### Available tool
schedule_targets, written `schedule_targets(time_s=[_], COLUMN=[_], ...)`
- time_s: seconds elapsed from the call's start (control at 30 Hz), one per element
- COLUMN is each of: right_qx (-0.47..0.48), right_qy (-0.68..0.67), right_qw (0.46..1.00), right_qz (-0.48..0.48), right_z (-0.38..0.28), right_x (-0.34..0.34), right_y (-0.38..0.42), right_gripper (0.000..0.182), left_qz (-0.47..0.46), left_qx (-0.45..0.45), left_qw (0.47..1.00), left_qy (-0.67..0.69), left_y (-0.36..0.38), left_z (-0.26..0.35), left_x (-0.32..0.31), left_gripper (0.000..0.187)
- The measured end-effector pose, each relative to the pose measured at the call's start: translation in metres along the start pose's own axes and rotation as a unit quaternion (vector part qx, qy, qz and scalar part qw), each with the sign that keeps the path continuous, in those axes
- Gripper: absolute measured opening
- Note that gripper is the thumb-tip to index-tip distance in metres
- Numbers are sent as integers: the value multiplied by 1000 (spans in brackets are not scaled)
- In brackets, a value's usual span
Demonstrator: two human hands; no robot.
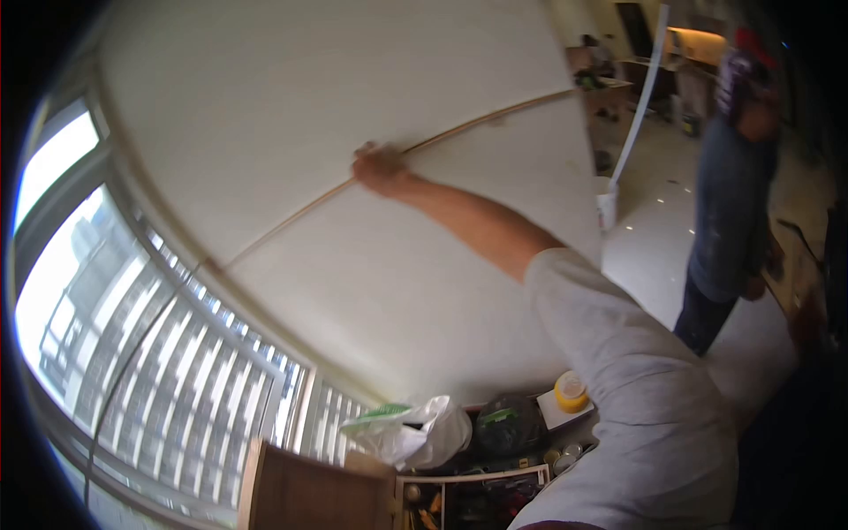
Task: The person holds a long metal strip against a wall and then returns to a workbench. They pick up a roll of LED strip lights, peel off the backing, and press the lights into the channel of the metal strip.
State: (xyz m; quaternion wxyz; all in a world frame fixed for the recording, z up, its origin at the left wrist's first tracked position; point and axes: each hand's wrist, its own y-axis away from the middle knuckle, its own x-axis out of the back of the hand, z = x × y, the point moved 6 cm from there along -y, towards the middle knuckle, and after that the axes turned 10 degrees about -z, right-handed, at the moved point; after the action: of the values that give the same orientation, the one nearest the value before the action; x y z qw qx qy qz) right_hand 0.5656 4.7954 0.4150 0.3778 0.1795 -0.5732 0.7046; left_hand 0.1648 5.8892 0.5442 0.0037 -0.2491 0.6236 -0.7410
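My right hand, at the end of a bare forearm and a grey sleeve, is up against the white wall. Its fingers are curled closed on a long, thin light-brown strip, which crosses the wall at a slant from the window side up to the wall's right edge. The hand is slightly blurred, and the fingertips are hidden. My left hand does not show.
Left is a barred window with a dark cord before it. Below are white plastic bags, a black bag, a yellow-rimmed roll and a wooden box. Right: a white bucket and another person's denim clothing.
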Motion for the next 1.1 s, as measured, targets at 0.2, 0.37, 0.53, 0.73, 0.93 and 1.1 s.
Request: schedule_targets(time_s=[0.2,0.37,0.53,0.73,0.93,1.1], right_qx=[10,10,9,8,0,16], right_qy=[27,25,21,27,33,26], right_qw=[999,999,999,999,999,998], right_qz=[23,20,33,32,37,61], right_z=[-6,-8,-7,-6,-6,-3], right_x=[14,16,12,13,14,10], right_y=[3,3,1,5,9,8], right_gripper=[15,14,13,13,12,11], left_qz=[-43,-157,-162,-182,-151,-103], left_qx=[-257,-110,-105,-89,-165,-182], left_qw=[958,826,783,731,880,978], left_qy=[-119,530,591,652,418,18], left_y=[21,11,8,11,3,11], left_z=[13,-7,-9,0,-13,6], left_x=[5,-7,-11,-8,-5,5], left_gripper=[53,56,59,60,57,60])
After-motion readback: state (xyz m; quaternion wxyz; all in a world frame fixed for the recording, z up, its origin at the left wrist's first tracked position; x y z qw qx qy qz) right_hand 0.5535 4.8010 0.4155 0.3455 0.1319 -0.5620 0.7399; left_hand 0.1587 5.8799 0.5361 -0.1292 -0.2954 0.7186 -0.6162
